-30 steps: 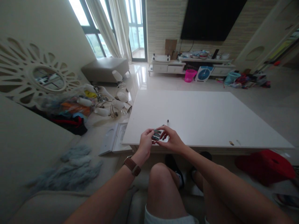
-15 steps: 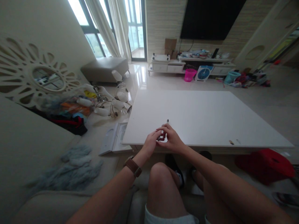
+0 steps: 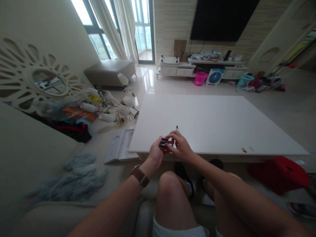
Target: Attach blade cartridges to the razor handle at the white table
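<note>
My left hand, with a brown watch band on its wrist, grips a small dark case-like object with black and deep red parts. Its kind is too small to make out. The fingers of my right hand are curled against the right side of the same object, partly covering it. Both hands are over the near edge of a white table. Just beyond my fingers, a small dark-tipped item lies on the tabletop.
Small gold and dark pieces lie near the table's front edge at right. A chandelier and an open white box are on the floor at left. A red stool-like object stands at right, below the table edge.
The dark object has been turned, so more of its flat dark faces show. My left hand has rolled slightly outward, and my right fingers have shifted along the object.
</note>
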{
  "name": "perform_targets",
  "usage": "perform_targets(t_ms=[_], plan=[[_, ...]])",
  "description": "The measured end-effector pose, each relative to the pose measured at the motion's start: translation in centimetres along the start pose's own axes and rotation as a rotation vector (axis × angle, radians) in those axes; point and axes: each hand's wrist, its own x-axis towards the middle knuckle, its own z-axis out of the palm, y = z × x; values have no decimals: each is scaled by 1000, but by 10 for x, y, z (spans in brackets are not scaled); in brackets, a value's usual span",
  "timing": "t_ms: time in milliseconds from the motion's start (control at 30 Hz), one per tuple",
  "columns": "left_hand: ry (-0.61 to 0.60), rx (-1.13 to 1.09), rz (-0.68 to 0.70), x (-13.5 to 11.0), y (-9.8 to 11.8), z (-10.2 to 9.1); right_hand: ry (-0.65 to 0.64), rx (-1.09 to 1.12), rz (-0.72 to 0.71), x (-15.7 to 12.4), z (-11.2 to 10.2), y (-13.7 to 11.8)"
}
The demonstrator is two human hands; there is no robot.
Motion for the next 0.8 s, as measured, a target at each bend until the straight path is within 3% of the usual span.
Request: perform_targets(t_ms=[800], plan=[[25, -55, -68, -4, 3, 2, 4, 52, -12, -2, 4, 1]])
